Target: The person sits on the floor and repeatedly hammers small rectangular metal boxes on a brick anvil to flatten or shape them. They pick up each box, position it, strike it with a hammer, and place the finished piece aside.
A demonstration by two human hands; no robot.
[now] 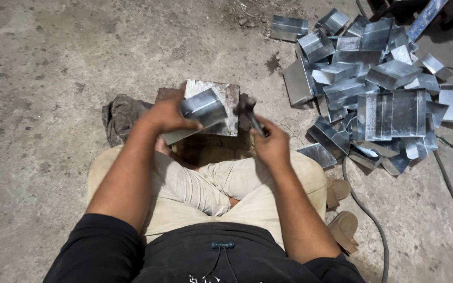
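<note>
We sit cross-legged on the concrete floor [53, 78], looking down at our own two hands. Largest after the floor is one pile [373, 84] of bent metal sheets, up and to the right of our right fingers and well apart from them; the pieces overlap too much for us to count them. One flat steel block [230, 99] lies just beyond our fingers, with one dark rag [121, 115] bunched to the left of it. One cable [373, 225] curves over the floor to the right of our knee, and two sandals [342, 209] lie between it and our leg.

We hold one sheet [203, 107], a small piece of shiny grey galvanised metal, folded along an edge into an angled, channel-like shape. It rests on the block, tilted.

Our left hand [166, 115] reaches forward, palm down, its fingers clamped on the left end of the sheet. Our right hand [271, 141] is raised just right of the sheet, its fingers wrapped tight round the handle of one hammer [248, 111], whose dark head hangs beside the sheet's right edge.
</note>
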